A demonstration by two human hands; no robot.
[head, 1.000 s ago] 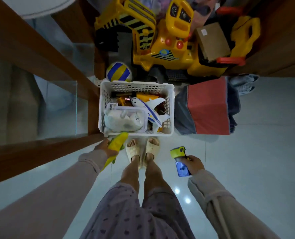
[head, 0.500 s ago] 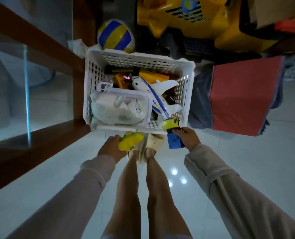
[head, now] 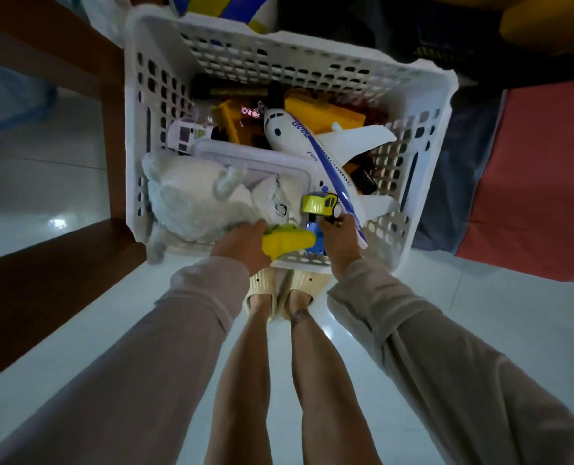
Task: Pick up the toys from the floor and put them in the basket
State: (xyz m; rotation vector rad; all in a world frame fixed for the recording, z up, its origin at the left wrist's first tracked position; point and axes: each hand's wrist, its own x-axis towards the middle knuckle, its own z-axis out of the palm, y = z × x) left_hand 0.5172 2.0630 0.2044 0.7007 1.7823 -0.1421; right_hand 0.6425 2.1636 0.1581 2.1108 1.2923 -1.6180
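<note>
Toys have come from above the floor to inside the basket mouth: a second ago both hands hung short of its near rim. The left hand now grips a yellow soft toy just over that rim, the right hand clasps a yellow-and-blue toy truck beside the toy airplane. Judging by this, only letting go remains.

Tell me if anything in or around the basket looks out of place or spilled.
Nothing stands out. The white basket sits upright, with the toy airplane and white plush toy piled loosely inside. No toys show on the visible floor.
</note>
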